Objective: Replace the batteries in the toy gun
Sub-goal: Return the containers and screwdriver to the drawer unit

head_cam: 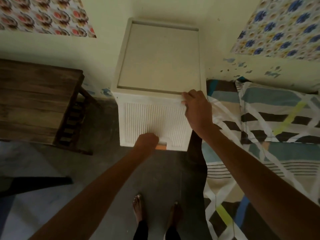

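Observation:
A white plastic storage cabinet (159,54) stands against the wall straight ahead of me. Its ribbed front panel (152,122) has an orange handle (161,146) at the bottom edge. My left hand (147,140) is closed over the left part of that handle. My right hand (197,108) rests on the cabinet's top right front corner, fingers curled over the edge. No toy gun and no batteries are visible.
A dark wooden table (38,101) stands to the left of the cabinet. A bed with a patterned sheet (270,135) fills the right side. My bare feet (155,210) stand on the dark floor. Patterned paper (45,14) covers parts of the walls.

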Demonstrator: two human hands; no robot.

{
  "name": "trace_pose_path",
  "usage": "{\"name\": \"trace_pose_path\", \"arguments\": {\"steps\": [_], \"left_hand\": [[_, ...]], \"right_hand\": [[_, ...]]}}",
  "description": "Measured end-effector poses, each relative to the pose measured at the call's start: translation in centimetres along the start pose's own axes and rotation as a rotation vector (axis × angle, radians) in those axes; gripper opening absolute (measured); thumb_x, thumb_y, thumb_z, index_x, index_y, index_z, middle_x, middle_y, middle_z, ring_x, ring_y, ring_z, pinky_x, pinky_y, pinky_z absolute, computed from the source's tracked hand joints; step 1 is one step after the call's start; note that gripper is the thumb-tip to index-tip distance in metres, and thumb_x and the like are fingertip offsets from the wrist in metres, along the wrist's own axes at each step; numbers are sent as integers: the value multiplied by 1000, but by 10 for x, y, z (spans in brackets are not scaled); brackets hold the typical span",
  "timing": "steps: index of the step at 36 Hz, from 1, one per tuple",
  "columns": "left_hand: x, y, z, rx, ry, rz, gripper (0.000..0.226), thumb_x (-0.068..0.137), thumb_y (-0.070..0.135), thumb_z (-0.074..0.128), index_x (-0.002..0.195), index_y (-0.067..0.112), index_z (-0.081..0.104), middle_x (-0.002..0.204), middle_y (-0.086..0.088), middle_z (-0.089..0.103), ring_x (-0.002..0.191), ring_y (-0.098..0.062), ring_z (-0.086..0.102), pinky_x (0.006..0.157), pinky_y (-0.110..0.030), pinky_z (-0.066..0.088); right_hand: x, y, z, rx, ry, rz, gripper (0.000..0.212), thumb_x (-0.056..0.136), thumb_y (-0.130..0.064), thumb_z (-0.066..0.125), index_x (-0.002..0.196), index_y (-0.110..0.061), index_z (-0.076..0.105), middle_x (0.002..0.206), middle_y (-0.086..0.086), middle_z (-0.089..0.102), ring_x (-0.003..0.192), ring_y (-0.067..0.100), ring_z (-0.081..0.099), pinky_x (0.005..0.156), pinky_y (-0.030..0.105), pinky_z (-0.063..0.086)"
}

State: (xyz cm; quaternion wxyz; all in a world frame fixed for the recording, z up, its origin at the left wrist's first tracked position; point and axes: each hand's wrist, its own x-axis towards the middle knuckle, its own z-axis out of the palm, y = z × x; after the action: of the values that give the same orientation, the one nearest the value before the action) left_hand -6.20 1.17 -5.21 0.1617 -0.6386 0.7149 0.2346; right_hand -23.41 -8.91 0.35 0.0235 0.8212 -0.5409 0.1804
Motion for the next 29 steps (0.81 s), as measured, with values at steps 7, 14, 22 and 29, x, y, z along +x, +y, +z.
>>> {"name": "trace_pose_path", "arguments": {"steps": [7,14,22,29], "left_hand": [[83,-23,10,180,13,-14,71,89,34,62,149,14,30,150,-9,41,136,-28,41,111,-43,35],[96,-31,17,238,13,-32,78,94,56,45,155,27,7,162,-2,14,149,-24,12,120,-49,7],[92,-23,32,267,49,-207,66,96,42,45,153,32,15,162,2,16,150,-23,8,118,-55,-8],[91,-19,47,294,65,-299,106,79,55,66,155,27,-2,160,-8,16,150,-24,3,117,-55,-11]], "right_hand": [[-6,5,10,5,97,-31,29,86,-11,65,115,-8,63,106,8,65,97,24,60,75,32,53],[-8,5,19,7,128,-16,33,88,-14,62,120,-9,60,113,8,64,104,24,58,85,32,51],[-9,3,27,15,82,25,39,88,-17,64,125,-10,57,120,10,61,113,26,55,92,37,52],[-10,4,29,8,68,3,39,90,-19,60,128,-9,56,123,11,60,116,27,54,94,39,51]]}}
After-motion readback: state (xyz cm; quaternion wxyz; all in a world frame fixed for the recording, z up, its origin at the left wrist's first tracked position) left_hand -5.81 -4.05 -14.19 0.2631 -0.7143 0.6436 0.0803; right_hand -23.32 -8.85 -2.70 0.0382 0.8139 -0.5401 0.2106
